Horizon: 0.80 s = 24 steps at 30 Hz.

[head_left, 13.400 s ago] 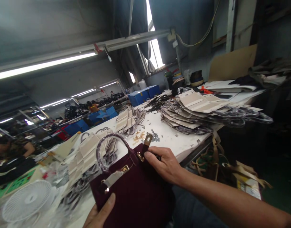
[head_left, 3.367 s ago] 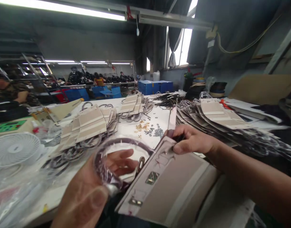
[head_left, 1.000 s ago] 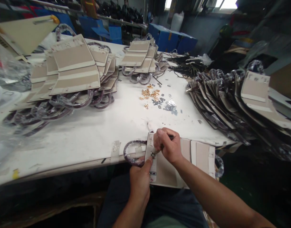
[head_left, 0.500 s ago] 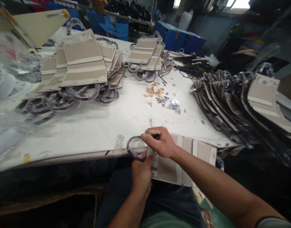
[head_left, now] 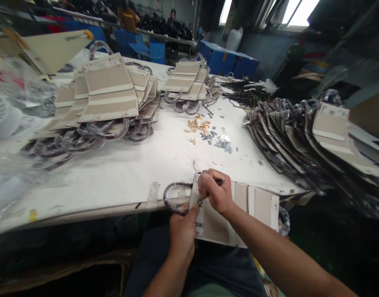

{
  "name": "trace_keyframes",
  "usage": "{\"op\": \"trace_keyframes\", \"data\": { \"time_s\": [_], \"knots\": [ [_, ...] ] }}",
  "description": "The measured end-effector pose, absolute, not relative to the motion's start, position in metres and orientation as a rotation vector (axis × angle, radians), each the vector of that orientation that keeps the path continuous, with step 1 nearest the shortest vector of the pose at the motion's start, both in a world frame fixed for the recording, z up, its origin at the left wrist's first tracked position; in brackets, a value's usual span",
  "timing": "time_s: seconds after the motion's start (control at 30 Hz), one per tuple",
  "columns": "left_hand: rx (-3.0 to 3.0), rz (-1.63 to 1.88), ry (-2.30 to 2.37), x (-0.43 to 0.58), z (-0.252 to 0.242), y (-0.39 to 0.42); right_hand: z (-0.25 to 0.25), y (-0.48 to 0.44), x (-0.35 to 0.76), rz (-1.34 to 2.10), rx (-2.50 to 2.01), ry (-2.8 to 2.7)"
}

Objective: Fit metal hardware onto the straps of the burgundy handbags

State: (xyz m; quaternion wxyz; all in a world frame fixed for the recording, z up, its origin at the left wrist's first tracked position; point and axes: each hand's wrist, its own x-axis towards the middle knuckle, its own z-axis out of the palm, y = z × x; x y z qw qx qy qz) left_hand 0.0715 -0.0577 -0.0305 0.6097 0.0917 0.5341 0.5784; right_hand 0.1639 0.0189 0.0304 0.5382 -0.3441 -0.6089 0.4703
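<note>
A beige bag panel (head_left: 214, 227) lies over the table's front edge and my lap, with a plastic-wrapped dark handle loop (head_left: 165, 199) at its left end. My left hand (head_left: 182, 232) grips that end, thumb on top and fingers hidden beneath. Small metal plates sit on the panel's left strip; one plate (head_left: 200, 203) is just by my left thumb. Above it, my right hand (head_left: 218, 192) is closed around a slim tool with a dark handle (head_left: 219, 181), whose end sticks out of the fist. The tool's working tip is hidden by my fingers.
Gold metal fittings (head_left: 197, 125) and flat silver plates (head_left: 223, 142) lie mid-table. Stacks of beige panels (head_left: 109, 90) with wrapped handles stand at left and back, and a leaning row of panels (head_left: 331, 119) at right. Dark strips (head_left: 243, 91) lie behind; a white fan (head_left: 3, 109) is far left.
My right hand has shifted a little right and down, baring the panel's upper left corner. My left hand keeps its grip. The whole view has tilted slightly upward.
</note>
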Motion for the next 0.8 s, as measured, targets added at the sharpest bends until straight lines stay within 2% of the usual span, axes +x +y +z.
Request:
{"op": "trace_keyframes", "data": {
  "time_s": [0.27, 0.5, 0.67, 0.8],
  "knots": [
    [0.236, 1.315, 1.285, 0.069, -0.034, -0.056, 0.035, 0.012, 0.161, 1.085, -0.808, -1.489],
    [0.104, 1.272, 1.274, 0.068, -0.031, -0.054, 0.056, 0.029, 0.217, 0.945, -1.404, -1.58],
    [0.116, 1.223, 1.291, 0.072, -0.022, -0.062, 0.035, 0.034, 0.224, 0.763, -1.641, -1.989],
    [0.158, 1.189, 1.269, 0.072, -0.021, -0.069, 0.022, 0.032, 0.214, 0.57, -1.687, -2.101]
  ]
}}
